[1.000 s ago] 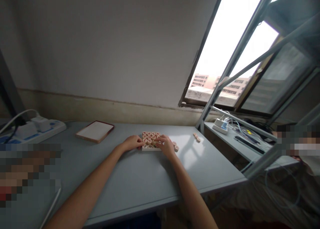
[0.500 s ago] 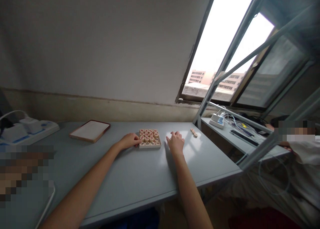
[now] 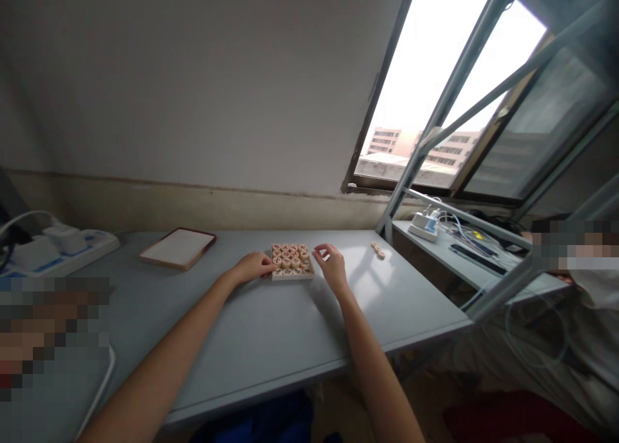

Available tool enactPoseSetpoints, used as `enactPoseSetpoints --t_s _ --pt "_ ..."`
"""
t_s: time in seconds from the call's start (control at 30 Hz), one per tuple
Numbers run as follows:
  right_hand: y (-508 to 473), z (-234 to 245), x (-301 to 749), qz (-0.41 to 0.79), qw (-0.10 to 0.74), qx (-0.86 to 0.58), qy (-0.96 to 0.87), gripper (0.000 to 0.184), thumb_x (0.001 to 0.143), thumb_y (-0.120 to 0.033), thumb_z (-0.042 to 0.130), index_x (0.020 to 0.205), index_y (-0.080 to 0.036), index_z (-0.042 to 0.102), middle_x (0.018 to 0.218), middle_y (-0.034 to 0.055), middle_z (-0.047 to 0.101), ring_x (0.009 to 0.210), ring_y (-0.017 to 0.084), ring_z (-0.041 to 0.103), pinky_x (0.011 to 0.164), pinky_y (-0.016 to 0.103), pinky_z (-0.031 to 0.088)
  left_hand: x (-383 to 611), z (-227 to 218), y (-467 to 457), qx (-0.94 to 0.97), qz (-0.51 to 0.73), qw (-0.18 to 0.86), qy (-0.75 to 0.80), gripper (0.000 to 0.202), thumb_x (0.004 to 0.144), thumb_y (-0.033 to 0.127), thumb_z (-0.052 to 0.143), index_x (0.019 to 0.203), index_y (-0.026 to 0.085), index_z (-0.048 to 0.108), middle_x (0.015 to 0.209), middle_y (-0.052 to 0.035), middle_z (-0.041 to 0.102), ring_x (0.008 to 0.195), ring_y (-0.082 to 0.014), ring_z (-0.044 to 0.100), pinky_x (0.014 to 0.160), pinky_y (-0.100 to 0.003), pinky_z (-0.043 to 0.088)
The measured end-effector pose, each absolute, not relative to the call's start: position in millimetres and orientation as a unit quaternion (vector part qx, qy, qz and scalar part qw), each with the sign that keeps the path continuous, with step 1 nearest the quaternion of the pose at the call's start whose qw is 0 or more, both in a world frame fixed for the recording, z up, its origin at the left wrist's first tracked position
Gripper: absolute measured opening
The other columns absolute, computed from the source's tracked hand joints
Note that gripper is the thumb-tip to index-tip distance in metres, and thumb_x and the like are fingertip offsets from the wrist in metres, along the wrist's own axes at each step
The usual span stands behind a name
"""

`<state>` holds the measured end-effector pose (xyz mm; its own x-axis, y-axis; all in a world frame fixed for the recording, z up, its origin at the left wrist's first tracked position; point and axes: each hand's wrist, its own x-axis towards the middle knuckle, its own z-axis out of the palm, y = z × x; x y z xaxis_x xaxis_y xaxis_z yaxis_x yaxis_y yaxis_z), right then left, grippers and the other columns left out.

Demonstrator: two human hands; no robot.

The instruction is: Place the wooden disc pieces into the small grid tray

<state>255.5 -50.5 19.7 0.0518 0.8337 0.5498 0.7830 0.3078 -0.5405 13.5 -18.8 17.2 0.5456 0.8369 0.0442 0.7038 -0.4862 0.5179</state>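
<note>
A shallow wooden box (image 3: 293,277) stands on the grey desk, filled with rows of round Chinese chess pieces (image 3: 286,262) marked in red and dark characters. My left hand (image 3: 251,267) is closed at the box's left edge, thumb and fingers against its side. Just off the right edge of the box is my right hand (image 3: 331,264), fingers curved and a gap between thumb and forefinger; I see nothing in it. Several loose chess pieces (image 3: 378,251) lie in a short line on the desk, farther to the right.
On the left of the desk (image 3: 271,340) lies a flat, red-edged lid or tray (image 3: 178,248). Beyond it is a white power strip (image 3: 91,244) with plugs. A metal bed frame (image 3: 420,153) rises on the right, beside another desk with cables and a person.
My right hand has moved left, close to the box's right edge, and its fingers have curled. My left hand stays at the box. The camera view has shifted slightly.
</note>
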Motion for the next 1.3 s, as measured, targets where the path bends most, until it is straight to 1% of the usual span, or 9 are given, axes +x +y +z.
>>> enactPoseSetpoints --t_s 0.2,0.33,0.5,0.67,0.77,0.9,1.0,1.17,1.3 --pt "-54.8 17.5 245.1 0.047 0.384 -0.538 -0.749 0.014 0.076 -0.029 0.053 0.087 -0.024 0.060 0.087 0.0000 0.059 0.080 0.014 0.054 0.073 0.024 0.039 13.5 11.9 -14.3 0.845 0.149 0.221 0.463 0.051 0.073 0.057 0.038 0.051 0.014 0.055 0.047 0.0007 0.051 0.047 -0.0100 0.042 0.050 -0.022 0.024" --pt "-56.7 19.3 247.7 0.072 0.389 -0.558 -0.730 0.021 0.072 -0.032 0.057 0.092 -0.025 0.059 0.099 0.0008 0.056 0.075 0.013 0.055 0.068 0.024 0.041 12.5 12.0 -13.3 0.843 0.146 0.242 0.458 0.054 0.072 0.061 0.038 0.051 0.014 0.056 0.047 0.0012 0.050 0.047 -0.0094 0.041 0.050 -0.022 0.024" --pt "-57.0 24.2 254.0 0.081 0.370 -0.576 -0.724 0.025 0.071 -0.038 0.058 0.093 -0.025 0.059 0.093 -0.0004 0.059 0.070 0.013 0.054 0.064 0.024 0.040 11.3 16.1 -16.2 0.844 0.147 0.269 0.440 0.057 0.070 0.064 0.038 0.055 0.013 0.060 0.047 0.0010 0.049 0.047 -0.0093 0.040 0.049 -0.022 0.024" --pt "-60.3 28.6 262.5 0.017 0.339 -0.639 -0.690 0.022 0.074 -0.039 0.055 0.091 -0.026 0.060 0.092 0.0003 0.058 0.072 0.013 0.055 0.063 0.024 0.037 11.5 17.7 -17.9 0.846 0.152 0.271 0.434 0.059 0.071 0.065 0.037 0.056 0.013 0.061 0.046 0.0006 0.048 0.046 -0.0092 0.038 0.050 -0.023 0.025" --pt "-61.6 28.8 264.7 -0.001 0.306 -0.658 -0.688 0.025 0.071 -0.044 0.058 0.088 -0.026 0.062 0.090 0.0010 0.057 0.080 0.016 0.055 0.066 0.025 0.036 11.7 15.9 -16.4 0.847 0.151 0.264 0.436 0.058 0.072 0.064 0.037 0.056 0.013 0.061 0.048 0.0003 0.050 0.048 -0.0097 0.041 0.051 -0.023 0.026" --pt "-60.6 24.9 257.5 -0.018 0.282 -0.655 -0.701 0.027 0.071 -0.050 0.057 0.082 -0.026 0.062 0.089 0.0007 0.057 0.082 0.016 0.055 0.069 0.027 0.033 12.5 14.8 -15.6 0.846 0.149 0.254 0.445 0.057 0.072 0.063 0.037 0.057 0.014 0.061 0.049 0.0004 0.051 0.049 -0.0102 0.042 0.051 -0.022 0.026" --pt "-59.8 22.0 250.8 -0.024 0.281 -0.654 -0.703 0.025 0.074 -0.049 0.055 0.083 -0.026 0.062 0.087 0.0003 0.057 0.083 0.016 0.054 0.069 0.027 0.031 13.4 15.8 -15.9 0.846 0.147 0.253 0.446 0.057 0.073 0.062 0.036 0.056 0.014 0.061 0.050 0.0004 0.051 0.049 -0.0101 0.042 0.051 -0.023 0.026" --pt "-60.5 22.9 250.3 -0.016 0.283 -0.653 -0.703 0.023 0.075 -0.045 0.055 0.085 -0.026 0.062 0.088 0.0009 0.058 0.083 0.016 0.054 0.068 0.026 0.028 13.4 17.4 -16.7 0.848 0.148 0.249 0.444 0.059 0.073 0.063 0.034 0.054 0.014 0.060 0.045 0.0012 0.045 0.046 -0.0096 0.039 0.050 -0.023 0.025" --pt "-60.4 24.2 252.1 -0.016 0.294 -0.638 -0.711 0.023 0.075 -0.044 0.054 0.091 -0.028 0.061 0.089 0.0001 0.058 0.083 0.016 0.053 0.068 0.027 0.027 12.4 16.7 -17.0 0.845 0.152 0.253 0.446 0.061 0.072 0.065 0.034 0.055 0.014 0.061 0.046 0.0009 0.046 0.047 -0.0097 0.040 0.050 -0.023 0.025"
